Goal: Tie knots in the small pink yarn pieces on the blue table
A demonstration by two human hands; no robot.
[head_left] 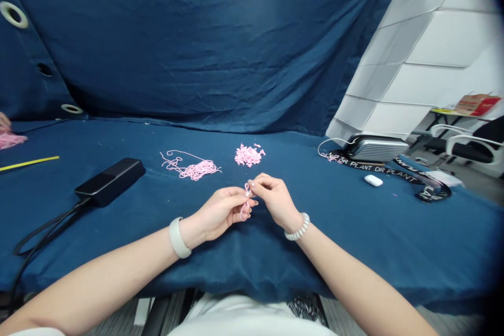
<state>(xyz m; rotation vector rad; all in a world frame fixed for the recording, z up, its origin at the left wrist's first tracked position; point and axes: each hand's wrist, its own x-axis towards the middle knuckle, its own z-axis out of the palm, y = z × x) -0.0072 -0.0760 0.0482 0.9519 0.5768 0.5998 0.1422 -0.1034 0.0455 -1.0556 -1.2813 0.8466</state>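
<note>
My left hand [222, 213] and my right hand [275, 197] meet over the blue cloth near the table's front edge. Both pinch one short pink string [246, 195], which loops between the fingertips and hangs down a little. Beyond the hands lies a loose bundle of pink strings [192, 169] to the left. A small heap of pink knotted pieces [249, 155] sits straight ahead. A white band is on my left wrist and a beaded bracelet on my right.
A black power brick [110, 181] with its cable lies at the left. A silver case [378, 148], a black printed lanyard [413, 178] and a white earbud case [373, 180] lie at the right. A yellow strip [29, 163] and more pink string [10, 139] are at the far left.
</note>
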